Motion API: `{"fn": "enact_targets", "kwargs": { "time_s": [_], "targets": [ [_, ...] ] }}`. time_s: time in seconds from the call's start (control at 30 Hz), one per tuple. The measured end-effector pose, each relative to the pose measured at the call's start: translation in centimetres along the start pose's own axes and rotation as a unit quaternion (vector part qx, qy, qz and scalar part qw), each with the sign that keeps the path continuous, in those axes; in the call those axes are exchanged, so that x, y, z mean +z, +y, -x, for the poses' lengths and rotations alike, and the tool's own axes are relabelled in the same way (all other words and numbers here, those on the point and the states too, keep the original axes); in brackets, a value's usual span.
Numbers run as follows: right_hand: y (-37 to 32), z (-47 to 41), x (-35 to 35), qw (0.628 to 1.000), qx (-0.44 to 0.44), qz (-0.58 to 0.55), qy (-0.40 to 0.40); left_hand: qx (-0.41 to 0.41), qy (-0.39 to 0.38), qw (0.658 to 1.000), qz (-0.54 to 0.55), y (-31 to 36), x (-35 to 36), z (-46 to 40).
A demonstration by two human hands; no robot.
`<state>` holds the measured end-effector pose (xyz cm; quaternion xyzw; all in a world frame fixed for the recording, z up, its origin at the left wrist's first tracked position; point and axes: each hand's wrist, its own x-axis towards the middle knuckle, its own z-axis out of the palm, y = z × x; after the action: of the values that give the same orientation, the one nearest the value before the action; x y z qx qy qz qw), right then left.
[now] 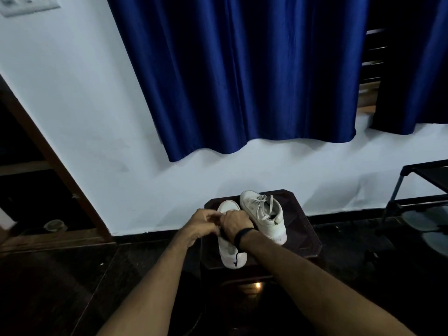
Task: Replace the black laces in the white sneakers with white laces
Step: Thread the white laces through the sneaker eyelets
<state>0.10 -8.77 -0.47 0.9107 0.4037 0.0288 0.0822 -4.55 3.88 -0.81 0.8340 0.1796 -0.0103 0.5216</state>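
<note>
Two white sneakers stand on a small dark wooden stool (pixel 308 241). The right sneaker (pixel 265 217) carries white laces and lies untouched. Over the middle of the left sneaker (pixel 229 253) both hands work with curled fingers: my left hand (pixel 206 223) and my right hand (pixel 236 224), which wears a black wristband. A black lace end (pixel 236 259) hangs down over that shoe's heel below my right wrist. The lacing under my fingers is hidden, so what each hand pinches does not show clearly.
A white wall with a blue curtain (pixel 242 76) rises behind the stool. A wooden door frame (pixel 55 166) stands at left, a black metal rack (pixel 417 190) at right. The floor is dark.
</note>
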Motion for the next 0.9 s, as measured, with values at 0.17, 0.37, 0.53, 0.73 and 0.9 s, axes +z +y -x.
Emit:
{"fn": "enact_targets", "kwargs": {
  "time_s": [0.17,0.37,0.53,0.73,0.9],
  "targets": [
    [1.4,1.5,-0.9,0.99,-0.088,-0.084,-0.074,0.041,-0.02,0.999,-0.009,-0.4,0.6,0.5],
    [5.6,3.5,1.6,0.951,-0.116,-0.277,0.076,0.206,0.044,0.957,-0.201,-1.8,1.8,1.2],
    [9.5,4.8,2.4,0.934,-0.03,-0.32,0.157,0.293,0.11,0.867,-0.388,-0.8,3.8,2.5],
    [12.4,5.6,4.4,0.994,0.075,-0.072,-0.019,0.225,0.125,0.87,-0.42,-1.3,6.0,2.8],
    [11.3,5.5,5.9,0.997,0.002,-0.074,0.006,0.197,0.092,0.847,-0.484,-1.6,6.6,3.2]
  ]
}}
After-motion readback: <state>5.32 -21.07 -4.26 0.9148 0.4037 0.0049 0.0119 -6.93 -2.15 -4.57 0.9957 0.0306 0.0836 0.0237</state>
